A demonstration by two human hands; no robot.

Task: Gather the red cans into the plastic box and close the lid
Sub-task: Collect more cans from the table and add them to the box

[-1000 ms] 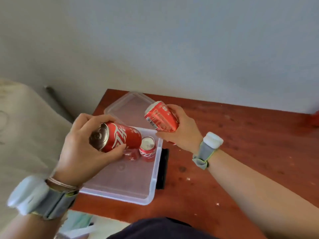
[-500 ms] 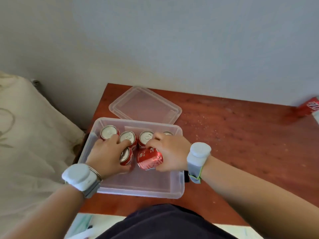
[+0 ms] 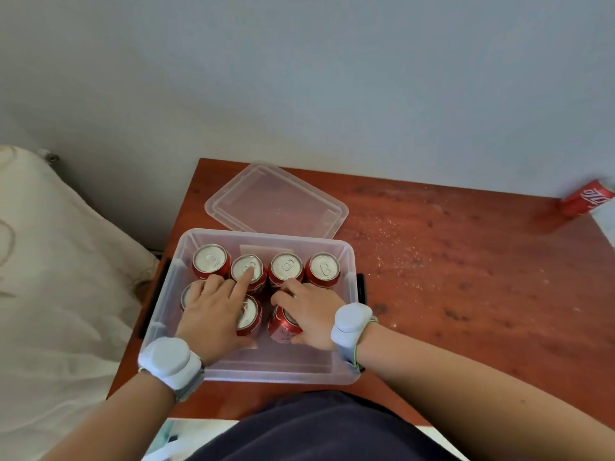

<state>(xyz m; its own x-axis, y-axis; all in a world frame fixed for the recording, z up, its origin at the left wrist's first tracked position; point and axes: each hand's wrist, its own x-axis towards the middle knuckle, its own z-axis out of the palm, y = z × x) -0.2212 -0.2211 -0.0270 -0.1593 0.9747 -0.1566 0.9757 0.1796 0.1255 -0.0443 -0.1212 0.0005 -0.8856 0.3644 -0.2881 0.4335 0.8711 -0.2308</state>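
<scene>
I see my left hand (image 3: 213,311) lying open on upright cans in the plastic box (image 3: 186,242). My right hand (image 3: 307,311) grips one can (image 3: 283,327). The lid (image 3: 276,199) lies behind, and a stray can (image 3: 587,198) sits far right

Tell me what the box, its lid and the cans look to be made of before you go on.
The box and the lid look like clear, slightly frosted plastic: the table's red-brown wood shows through both. The cans seem to be thin metal, probably aluminium, with matte silvery tops with pull tabs and glossy red printed sides.
</scene>
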